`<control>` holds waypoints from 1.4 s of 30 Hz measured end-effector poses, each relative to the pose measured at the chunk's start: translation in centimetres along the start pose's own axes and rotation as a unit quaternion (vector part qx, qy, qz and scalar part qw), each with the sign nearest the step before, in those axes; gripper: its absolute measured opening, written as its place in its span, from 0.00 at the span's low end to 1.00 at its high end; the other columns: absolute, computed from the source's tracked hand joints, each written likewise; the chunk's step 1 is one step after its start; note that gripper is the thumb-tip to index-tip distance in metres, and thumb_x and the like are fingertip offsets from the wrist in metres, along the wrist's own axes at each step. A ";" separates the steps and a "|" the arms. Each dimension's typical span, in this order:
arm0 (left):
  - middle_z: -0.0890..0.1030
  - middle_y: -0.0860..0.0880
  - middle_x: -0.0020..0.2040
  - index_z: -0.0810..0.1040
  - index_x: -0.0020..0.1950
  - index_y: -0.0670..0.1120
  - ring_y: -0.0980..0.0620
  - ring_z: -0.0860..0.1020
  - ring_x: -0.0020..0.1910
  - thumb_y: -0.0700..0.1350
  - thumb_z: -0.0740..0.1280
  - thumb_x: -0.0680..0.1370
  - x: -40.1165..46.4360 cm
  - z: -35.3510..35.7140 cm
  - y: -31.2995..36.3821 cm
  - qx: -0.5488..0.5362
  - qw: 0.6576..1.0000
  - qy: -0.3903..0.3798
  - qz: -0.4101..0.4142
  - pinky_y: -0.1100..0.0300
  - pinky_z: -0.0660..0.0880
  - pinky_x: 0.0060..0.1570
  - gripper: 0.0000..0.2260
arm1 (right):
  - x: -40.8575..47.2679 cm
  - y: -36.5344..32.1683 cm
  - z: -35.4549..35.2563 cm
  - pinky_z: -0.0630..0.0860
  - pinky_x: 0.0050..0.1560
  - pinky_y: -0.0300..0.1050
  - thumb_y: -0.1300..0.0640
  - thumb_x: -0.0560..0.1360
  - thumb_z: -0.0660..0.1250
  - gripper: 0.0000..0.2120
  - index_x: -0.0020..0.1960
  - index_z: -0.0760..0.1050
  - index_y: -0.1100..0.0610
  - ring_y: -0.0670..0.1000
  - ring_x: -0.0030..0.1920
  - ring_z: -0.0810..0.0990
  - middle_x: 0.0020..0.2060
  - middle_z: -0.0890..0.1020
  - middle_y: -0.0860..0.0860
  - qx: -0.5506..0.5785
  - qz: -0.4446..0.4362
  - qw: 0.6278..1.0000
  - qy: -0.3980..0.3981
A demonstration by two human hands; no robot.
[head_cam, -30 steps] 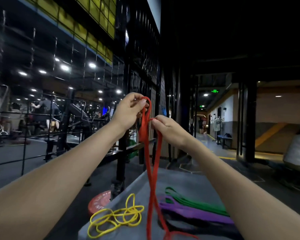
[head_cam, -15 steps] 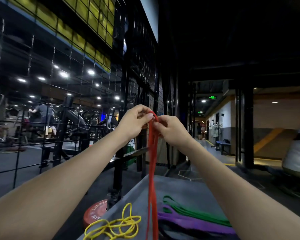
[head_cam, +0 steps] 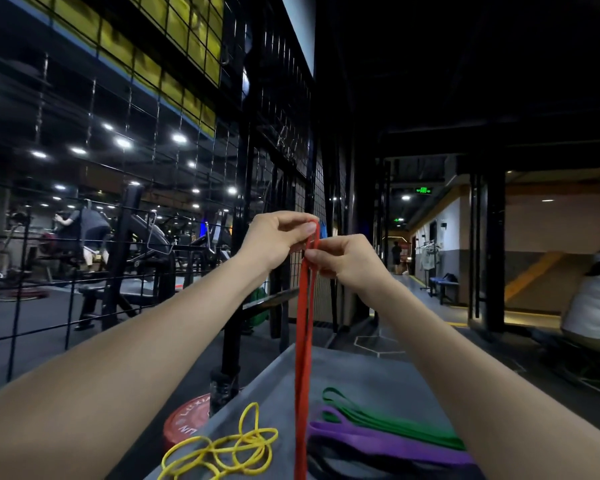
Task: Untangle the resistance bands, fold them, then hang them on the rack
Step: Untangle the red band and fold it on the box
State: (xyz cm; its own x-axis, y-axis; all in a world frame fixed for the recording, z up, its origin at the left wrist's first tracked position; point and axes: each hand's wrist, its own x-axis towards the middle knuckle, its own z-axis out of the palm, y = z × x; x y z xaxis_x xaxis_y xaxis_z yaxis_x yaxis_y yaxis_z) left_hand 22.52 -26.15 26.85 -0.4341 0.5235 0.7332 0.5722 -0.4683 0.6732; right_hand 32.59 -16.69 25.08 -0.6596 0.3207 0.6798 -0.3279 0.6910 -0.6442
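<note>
A red resistance band (head_cam: 302, 341) hangs straight down from both hands, its strands lying together. My left hand (head_cam: 278, 239) pinches the band's top loop. Just below and to the right, my right hand (head_cam: 347, 259) grips the same strands. On the grey bench (head_cam: 368, 379) below lie a tangled yellow band (head_cam: 222, 452) at the left, and a green band (head_cam: 392, 424), a purple band (head_cam: 388, 445) and a black band (head_cam: 329, 462) at the right. A black wire grid rack (head_cam: 284, 140) rises just behind my hands.
A red weight plate (head_cam: 184, 422) lies on the floor left of the bench, by a black upright post. A person in white (head_cam: 593, 306) sits at the far right. Gym machines stand behind the grid at left; a corridor runs ahead on the right.
The red band's loose crossing strands have been drawn together into one straight hanging length. My right hand moved up to meet the left at the top of the band.
</note>
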 end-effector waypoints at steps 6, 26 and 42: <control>0.81 0.53 0.40 0.81 0.45 0.49 0.58 0.79 0.39 0.39 0.67 0.76 0.8 1.1 0.0 -0.023 1.000 0.008 -0.019 0.65 0.76 0.42 0.06 | 0.1 0.2 -0.3 0.77 0.39 0.34 0.63 0.76 0.64 0.04 0.47 0.78 0.60 0.46 0.38 0.79 0.37 0.81 0.50 0.041 0.028 0.999 -0.017; 0.78 0.46 0.47 0.78 0.46 0.42 0.53 0.78 0.46 0.36 0.62 0.78 0.7 -1.8 -3.4 -0.189 0.951 0.203 -0.140 0.60 0.78 0.53 0.06 | -3.6 6.8 -2.4 0.72 0.32 0.37 0.61 0.78 0.63 0.05 0.43 0.74 0.57 0.47 0.30 0.71 0.30 0.72 0.51 -0.114 0.139 0.977 -0.117; 0.75 0.48 0.40 0.75 0.42 0.42 0.56 0.75 0.38 0.36 0.61 0.79 -0.8 -3.4 -9.3 -0.183 0.906 0.281 -0.258 0.63 0.75 0.49 0.07 | -5.3 11.0 -4.6 0.75 0.40 0.44 0.60 0.78 0.62 0.07 0.41 0.74 0.57 0.50 0.33 0.76 0.31 0.77 0.53 -0.072 0.177 0.982 -0.015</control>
State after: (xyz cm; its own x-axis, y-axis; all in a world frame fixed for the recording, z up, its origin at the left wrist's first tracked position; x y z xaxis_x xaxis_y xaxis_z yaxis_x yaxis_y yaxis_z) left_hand 15.19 -24.59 20.33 -0.9227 0.3429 0.1764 -0.0313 -0.5224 0.8521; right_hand 35.56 -7.81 15.99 -0.7351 0.5392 0.4110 0.0225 0.6253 -0.7801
